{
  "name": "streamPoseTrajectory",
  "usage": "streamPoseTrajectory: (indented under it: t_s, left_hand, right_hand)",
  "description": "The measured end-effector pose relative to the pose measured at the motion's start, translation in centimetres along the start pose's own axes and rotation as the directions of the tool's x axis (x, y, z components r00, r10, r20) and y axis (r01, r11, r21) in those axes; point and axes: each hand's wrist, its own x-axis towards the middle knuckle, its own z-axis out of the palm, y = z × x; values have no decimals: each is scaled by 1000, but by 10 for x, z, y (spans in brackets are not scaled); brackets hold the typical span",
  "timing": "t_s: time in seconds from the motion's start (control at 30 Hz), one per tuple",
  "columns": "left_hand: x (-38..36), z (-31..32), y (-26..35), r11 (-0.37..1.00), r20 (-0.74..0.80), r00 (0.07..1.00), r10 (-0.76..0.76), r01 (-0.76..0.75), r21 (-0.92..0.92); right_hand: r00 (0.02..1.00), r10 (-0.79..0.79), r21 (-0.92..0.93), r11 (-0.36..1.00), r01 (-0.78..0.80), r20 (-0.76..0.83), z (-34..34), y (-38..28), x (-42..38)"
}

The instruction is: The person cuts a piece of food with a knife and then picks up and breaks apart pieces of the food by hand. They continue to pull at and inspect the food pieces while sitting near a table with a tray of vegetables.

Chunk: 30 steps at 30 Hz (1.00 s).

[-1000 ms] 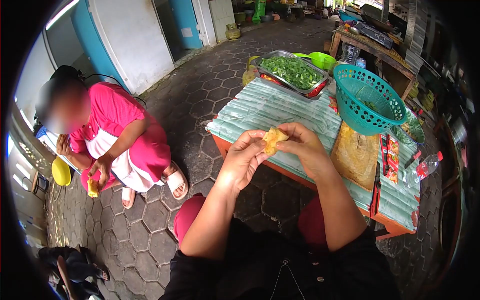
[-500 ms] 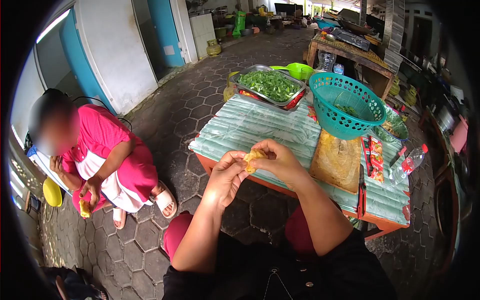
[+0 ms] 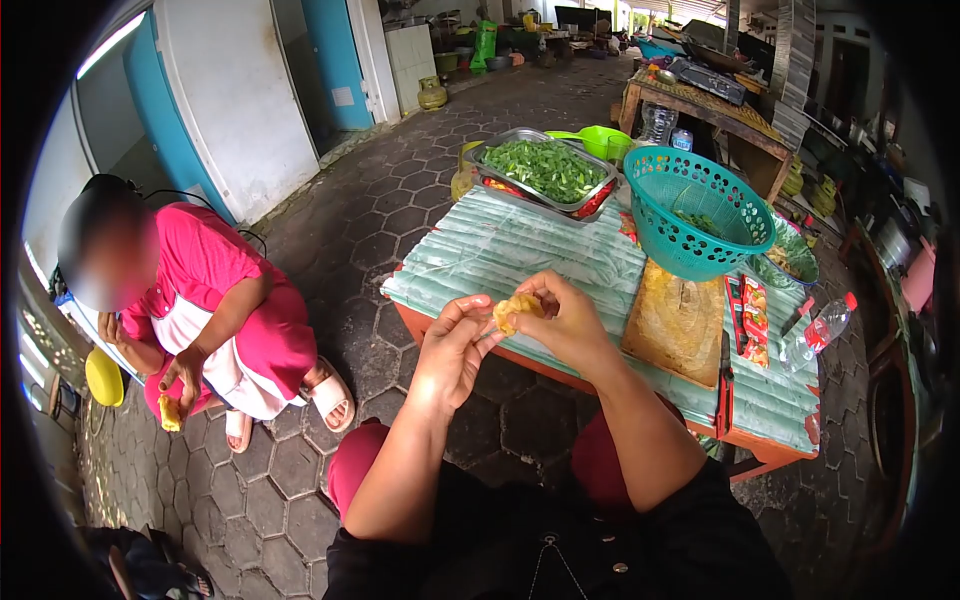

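Over the near edge of the table (image 3: 480,245), my right hand (image 3: 570,320) pinches a fritter-like piece of golden food (image 3: 515,312) with a rough, broken surface. Close to its left side is my left hand (image 3: 452,350), thumb and fingers curled toward each other. Any small bit between those fingertips is hidden. Right of my hands lies a worn wooden cutting board (image 3: 672,330). A knife with a red handle (image 3: 724,400) rests along the board's right side. Behind the board stands a teal perforated basket (image 3: 690,250) with some green leaves inside.
A metal tray of chopped greens (image 3: 545,170) stands at the table's back. Red packets (image 3: 752,315) and a plastic bottle (image 3: 818,332) lie at the right. A person in pink (image 3: 240,300) crouches at the left, holding a yellow piece of food (image 3: 171,412).
My left fingers have drawn slightly left, away from the golden piece. The piece has shifted a little upward and right in my right hand.
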Motion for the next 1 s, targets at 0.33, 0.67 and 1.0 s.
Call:
streamPoseTrajectory:
  t_s: [0.33, 0.67, 1.0]
  left_hand:
    - [3, -8, -15, 790, -36, 976, 216, -153, 593]
    - [-8, 17, -5, 302, 280, 905, 320, -377, 875]
    - [-15, 28, 1, 131, 229, 909, 349, -289, 948]
  right_hand:
    - [993, -44, -20, 999, 42, -107, 0, 1, 2]
    - [996, 15, 13, 1000, -14, -88, -1, 2, 2]
    - [994, 104, 310, 945, -109, 32, -4, 1, 2]
